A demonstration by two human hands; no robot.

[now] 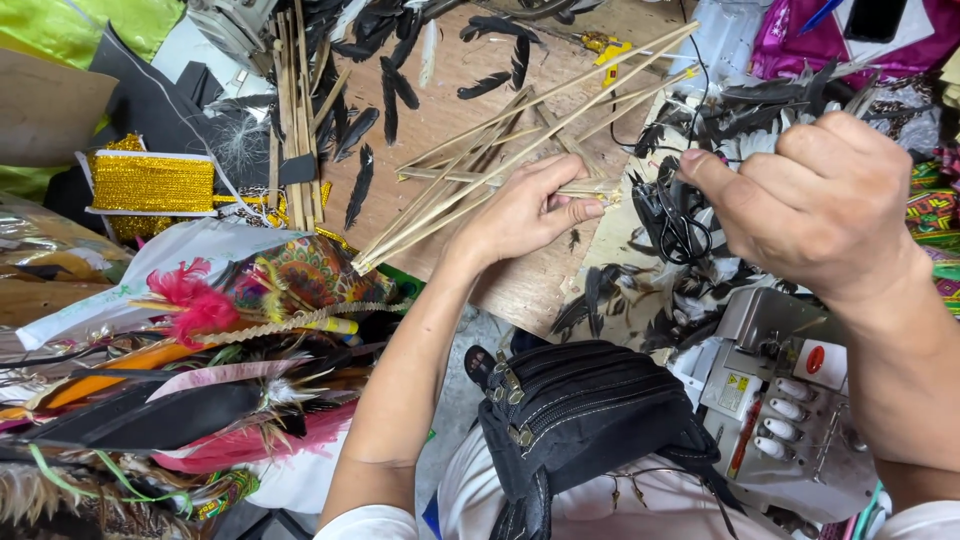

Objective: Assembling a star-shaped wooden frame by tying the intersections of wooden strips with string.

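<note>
My left hand point(527, 212) rests on a wooden board point(450, 110) and pinches the near ends of several thin bamboo sticks point(500, 160) that fan out across it. My right hand point(815, 205) is raised at the right with its fingers closed, thumb pressed to forefinger; what it pinches is too small to tell, perhaps a thread. Black feathers point(390, 90) lie scattered over the board. A pair of black-handled scissors point(680, 225) lies between my two hands.
A bundle of sticks point(295, 120) stands at the board's far left beside a roll of gold trim point(150, 183). Coloured feathers and fabric point(200, 330) pile up at the left. A grey sewing machine point(790, 400) sits at the right, a black waist bag point(590, 410) on my lap.
</note>
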